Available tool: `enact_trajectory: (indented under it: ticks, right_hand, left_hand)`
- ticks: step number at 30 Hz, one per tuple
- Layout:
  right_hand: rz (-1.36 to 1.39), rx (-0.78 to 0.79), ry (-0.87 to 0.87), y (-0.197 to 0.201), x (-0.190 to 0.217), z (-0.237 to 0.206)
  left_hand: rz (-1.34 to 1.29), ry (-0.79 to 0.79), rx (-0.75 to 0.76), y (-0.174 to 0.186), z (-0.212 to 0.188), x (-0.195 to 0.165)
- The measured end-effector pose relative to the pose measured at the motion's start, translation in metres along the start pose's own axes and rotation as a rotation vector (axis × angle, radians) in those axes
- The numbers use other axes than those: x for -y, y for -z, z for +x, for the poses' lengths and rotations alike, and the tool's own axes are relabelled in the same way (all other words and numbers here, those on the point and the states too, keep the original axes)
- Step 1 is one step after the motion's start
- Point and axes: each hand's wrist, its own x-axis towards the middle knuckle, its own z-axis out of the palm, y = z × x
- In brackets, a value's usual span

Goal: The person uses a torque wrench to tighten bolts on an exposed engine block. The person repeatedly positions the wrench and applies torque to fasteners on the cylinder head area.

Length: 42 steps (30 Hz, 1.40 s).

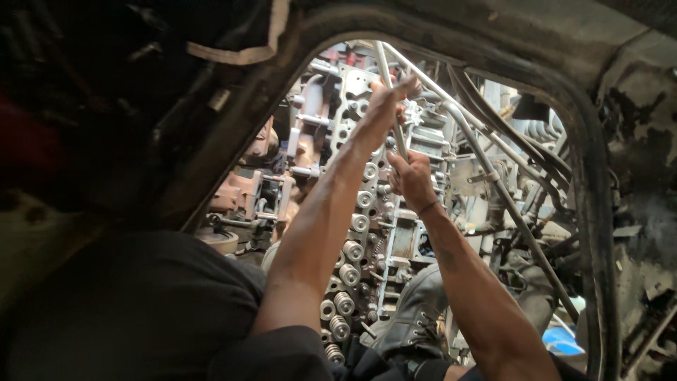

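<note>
Both hands closed on a long metal bar (392, 99) standing near upright over the exposed engine cylinder head (367, 233). Left hand (386, 99) wrapped high on the shaft, right hand (410, 180) gripping lower, just above the valve springs (350, 250). Bar looks stiff, heavy, probably greasy and slick; best held two-handed, spread along the shaft. Lower tip hidden behind right hand. Boot (417, 310) resting below the head.

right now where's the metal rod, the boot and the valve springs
metal rod (399, 138), head view, on the shaft between the two hands
boot (417, 310), head view, on the laced upper
valve springs (350, 274), head view, on one spring midway down the row
</note>
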Motion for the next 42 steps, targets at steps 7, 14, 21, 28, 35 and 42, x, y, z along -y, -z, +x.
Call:
enact_trajectory:
  ticks: [7, 14, 21, 28, 35, 42]
  right_hand:
    - [-0.206, 0.057, 0.095, 0.018, 0.046, 0.012]
    - [-0.082, 0.124, 0.045, -0.034, 0.052, 0.041]
    - [-0.142, 0.192, 0.105, -0.079, 0.037, 0.070]
    - [-0.048, 0.257, 0.053, -0.087, 0.027, 0.078]
    - [-0.157, 0.252, 0.076, -0.088, 0.027, 0.075]
    - [-0.013, 0.256, 0.079, -0.083, 0.016, 0.078]
  left_hand:
    - [-0.193, -0.034, -0.069, -0.016, 0.015, -0.025]
    - [-0.174, -0.112, -0.145, 0.018, 0.018, -0.070]
    - [-0.115, -0.163, -0.312, 0.060, 0.014, -0.082]
    - [-0.171, -0.175, -0.388, 0.077, 0.014, -0.078]
    - [-0.229, -0.240, -0.431, 0.073, 0.011, -0.067]
    - [-0.037, -0.114, -0.413, 0.064, 0.007, -0.061]
